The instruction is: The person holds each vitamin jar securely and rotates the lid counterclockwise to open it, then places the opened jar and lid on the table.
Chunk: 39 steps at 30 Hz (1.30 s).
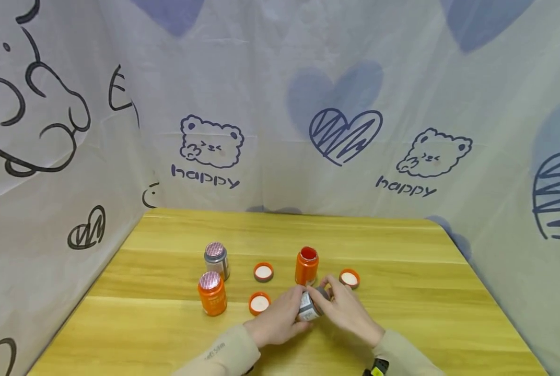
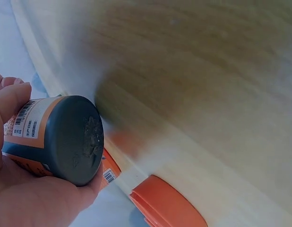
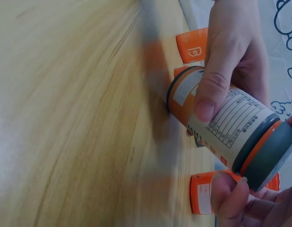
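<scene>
Tilted above the table is a dark grey bottle [image 1: 307,310] with a white and orange label. My left hand [image 1: 280,317] grips its body, thumb across the label in the right wrist view. At the other end, fingers of my right hand [image 1: 348,312] pinch the dark grey cap [image 3: 272,156], which has an orange band under it. The bottle's dark base [image 2: 75,142] faces the left wrist camera. Just beyond both hands stands an uncapped orange bottle [image 1: 306,270], red inside. An upturned lid [image 1: 259,303] lies left of my left hand.
A grey bottle [image 1: 217,262] and an orange bottle [image 1: 212,298], both with foil-like tops, stand on the left. More upturned lids lie at the middle [image 1: 263,272] and right [image 1: 349,279] of the wooden table [image 1: 430,292]. Printed cloth hangs behind and beside it.
</scene>
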### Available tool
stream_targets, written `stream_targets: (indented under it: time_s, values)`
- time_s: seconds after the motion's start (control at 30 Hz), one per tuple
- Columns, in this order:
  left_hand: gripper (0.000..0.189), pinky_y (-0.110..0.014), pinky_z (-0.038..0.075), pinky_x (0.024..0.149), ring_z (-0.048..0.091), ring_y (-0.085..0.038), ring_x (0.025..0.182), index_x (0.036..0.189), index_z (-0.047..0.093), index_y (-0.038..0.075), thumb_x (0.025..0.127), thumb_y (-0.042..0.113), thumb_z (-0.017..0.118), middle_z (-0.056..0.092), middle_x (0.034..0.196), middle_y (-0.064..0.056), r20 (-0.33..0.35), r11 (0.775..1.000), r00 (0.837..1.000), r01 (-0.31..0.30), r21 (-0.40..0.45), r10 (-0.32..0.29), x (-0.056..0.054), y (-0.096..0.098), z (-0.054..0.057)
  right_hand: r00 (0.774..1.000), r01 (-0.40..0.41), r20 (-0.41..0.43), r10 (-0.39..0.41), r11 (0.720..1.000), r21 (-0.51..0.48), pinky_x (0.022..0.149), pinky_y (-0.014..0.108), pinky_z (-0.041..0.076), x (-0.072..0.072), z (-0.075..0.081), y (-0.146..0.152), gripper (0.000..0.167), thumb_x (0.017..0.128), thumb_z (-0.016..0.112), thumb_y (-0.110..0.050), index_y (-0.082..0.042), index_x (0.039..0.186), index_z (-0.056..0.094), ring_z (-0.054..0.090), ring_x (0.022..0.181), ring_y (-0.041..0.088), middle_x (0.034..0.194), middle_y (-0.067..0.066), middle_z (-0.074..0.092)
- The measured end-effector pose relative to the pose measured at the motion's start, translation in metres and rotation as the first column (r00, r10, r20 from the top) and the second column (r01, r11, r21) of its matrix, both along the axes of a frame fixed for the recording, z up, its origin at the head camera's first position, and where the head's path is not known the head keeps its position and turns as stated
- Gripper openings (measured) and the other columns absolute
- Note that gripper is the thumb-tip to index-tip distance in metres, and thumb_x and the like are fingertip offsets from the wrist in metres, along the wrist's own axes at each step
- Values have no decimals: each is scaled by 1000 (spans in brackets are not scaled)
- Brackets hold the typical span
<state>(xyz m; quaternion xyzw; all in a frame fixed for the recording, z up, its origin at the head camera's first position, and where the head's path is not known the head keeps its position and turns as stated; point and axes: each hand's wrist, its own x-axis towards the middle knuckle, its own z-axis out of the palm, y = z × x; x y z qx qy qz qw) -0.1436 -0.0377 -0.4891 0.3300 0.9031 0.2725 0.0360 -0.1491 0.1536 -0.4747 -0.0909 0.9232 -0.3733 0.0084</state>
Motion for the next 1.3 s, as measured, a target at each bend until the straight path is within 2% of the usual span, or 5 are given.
stream_targets:
  time_s: [0.17, 0.37, 0.6, 0.93, 1.3]
  values:
    - [58, -28, 51, 94, 58, -14, 108, 136, 40, 5, 91, 22, 74, 57, 123, -5, 43, 1000, 999, 3, 16, -4, -2, 1, 3, 1000, 14, 10, -14, 1000, -12, 51, 22, 30, -2, 0, -1, 36, 100, 55, -52, -16, 97, 58, 42, 54, 9, 62, -5, 55]
    - [60, -29, 52, 94, 62, -16, 108, 135, 39, 5, 90, 20, 76, 60, 124, -8, 61, 999, 998, 10, 39, -12, -5, 1, 6, 999, 38, 1, -38, 999, -20, 55, 24, 35, -2, 3, -3, 38, 100, 54, -52, -14, 95, 60, 49, 61, 10, 69, -4, 61]
    - [63, -32, 52, 98, 62, -19, 113, 142, 38, 6, 92, 18, 74, 60, 128, -8, 72, 999, 997, 27, 29, -29, -12, -1, 10, 997, 71, -37, -70, 996, 48, 55, 25, 37, -6, 6, -4, 44, 101, 53, -52, -13, 83, 61, 51, 61, 11, 68, -1, 58]
    - [60, -32, 52, 96, 61, -19, 111, 141, 40, 6, 92, 18, 73, 60, 126, -8, 76, 999, 997, 25, 20, -26, -7, -1, 6, 996, 91, -17, -90, 994, 69, 51, 26, 33, -3, 3, -7, 46, 100, 52, -53, -12, 79, 58, 48, 57, 13, 66, 0, 54]
    - [52, -29, 52, 93, 60, -15, 107, 136, 43, 7, 94, 22, 71, 60, 121, -5, 89, 1000, 996, 14, -20, -12, -5, 1, 2, 987, 75, -147, -71, 997, 23, 53, 21, 29, -1, -17, -8, 34, 100, 56, -33, -16, 71, 52, 42, 57, 10, 61, -4, 42]
